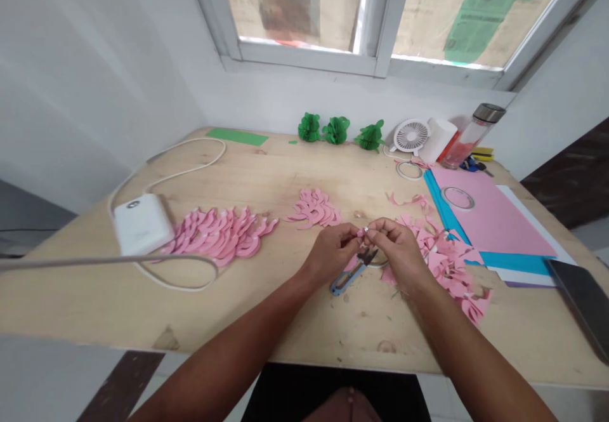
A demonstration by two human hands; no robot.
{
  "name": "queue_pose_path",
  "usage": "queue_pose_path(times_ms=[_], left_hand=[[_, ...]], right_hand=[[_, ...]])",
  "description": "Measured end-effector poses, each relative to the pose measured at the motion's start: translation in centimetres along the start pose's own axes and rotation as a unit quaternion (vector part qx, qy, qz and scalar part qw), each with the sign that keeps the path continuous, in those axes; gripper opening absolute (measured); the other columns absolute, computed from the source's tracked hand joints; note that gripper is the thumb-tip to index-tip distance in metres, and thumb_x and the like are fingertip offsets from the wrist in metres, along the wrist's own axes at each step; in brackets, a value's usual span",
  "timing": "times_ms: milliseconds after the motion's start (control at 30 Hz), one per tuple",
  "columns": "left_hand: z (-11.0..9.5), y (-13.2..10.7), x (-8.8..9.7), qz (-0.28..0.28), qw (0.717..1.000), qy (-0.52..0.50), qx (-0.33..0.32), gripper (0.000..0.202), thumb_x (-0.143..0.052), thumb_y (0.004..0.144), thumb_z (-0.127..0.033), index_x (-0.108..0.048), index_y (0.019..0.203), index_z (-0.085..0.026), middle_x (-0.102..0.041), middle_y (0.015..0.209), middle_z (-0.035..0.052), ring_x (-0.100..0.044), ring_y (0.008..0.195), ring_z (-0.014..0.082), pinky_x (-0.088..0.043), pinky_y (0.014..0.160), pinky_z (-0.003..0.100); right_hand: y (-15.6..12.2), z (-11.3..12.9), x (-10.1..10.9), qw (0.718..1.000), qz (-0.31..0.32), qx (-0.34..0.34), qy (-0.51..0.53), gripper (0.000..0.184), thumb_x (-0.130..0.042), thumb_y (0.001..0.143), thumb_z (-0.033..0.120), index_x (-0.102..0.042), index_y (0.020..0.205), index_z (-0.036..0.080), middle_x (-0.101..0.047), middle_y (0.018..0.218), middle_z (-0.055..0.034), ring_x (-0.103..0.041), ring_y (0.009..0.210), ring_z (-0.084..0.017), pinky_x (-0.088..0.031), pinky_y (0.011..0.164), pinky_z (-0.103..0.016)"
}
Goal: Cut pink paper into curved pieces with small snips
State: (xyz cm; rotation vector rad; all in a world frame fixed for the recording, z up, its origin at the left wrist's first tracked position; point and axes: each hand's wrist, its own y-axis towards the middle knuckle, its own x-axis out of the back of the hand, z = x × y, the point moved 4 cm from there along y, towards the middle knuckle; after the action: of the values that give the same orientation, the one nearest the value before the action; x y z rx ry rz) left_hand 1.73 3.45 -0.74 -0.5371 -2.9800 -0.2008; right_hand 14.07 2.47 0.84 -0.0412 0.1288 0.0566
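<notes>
My left hand (333, 249) and my right hand (398, 249) meet over the table, each closed in a pinch. Between their fingertips is a small pink paper piece (361, 233) with a whitish bit at its end; most of it is hidden by the fingers. Just below lie small blue-handled snips (346, 280) with dark blades, partly over a ring-shaped roll (379, 259) that my right hand half covers. Beyond my left hand sits a small pile of curved pink paper strips (316, 208). Pink paper scraps (447, 260) spread beside and under my right forearm.
A larger bunch of pink strips (228, 231) lies left, beside a white power bank (143, 224) and its cable. Green paper shapes (336, 130) stand at the back, near a small fan (412, 136) and a bottle (473, 136). Coloured sheets (504, 219) and a phone (580, 304) are right.
</notes>
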Motion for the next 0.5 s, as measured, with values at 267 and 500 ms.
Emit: queue_pose_path(times_ms=[267, 500], left_hand=[[0.05, -0.05, -0.05, 0.008, 1.000, 0.001, -0.003, 0.012, -0.048, 0.078, -0.019, -0.058, 0.073, -0.015, -0.061, 0.067, 0.0000, -0.055, 0.061, 0.0095, -0.041, 0.057, 0.019], [-0.21, -0.02, -0.05, 0.007, 1.000, 0.008, 0.007, 0.011, -0.049, 0.076, -0.019, -0.058, 0.072, -0.015, -0.061, 0.065, -0.0009, -0.053, 0.058, 0.0085, -0.040, 0.055, 0.018]], right_hand=[[-0.16, 0.07, 0.00, 1.000, 0.001, 0.000, 0.000, 0.018, -0.068, 0.069, 0.033, -0.060, 0.069, 0.017, -0.057, 0.056, 0.0037, -0.054, 0.051, -0.009, -0.043, 0.049, -0.020], [-0.14, 0.22, 0.01, 1.000, 0.003, 0.004, -0.013, 0.019, -0.067, 0.069, 0.034, -0.059, 0.069, 0.016, -0.057, 0.057, 0.0036, -0.054, 0.052, -0.009, -0.043, 0.050, -0.021]])
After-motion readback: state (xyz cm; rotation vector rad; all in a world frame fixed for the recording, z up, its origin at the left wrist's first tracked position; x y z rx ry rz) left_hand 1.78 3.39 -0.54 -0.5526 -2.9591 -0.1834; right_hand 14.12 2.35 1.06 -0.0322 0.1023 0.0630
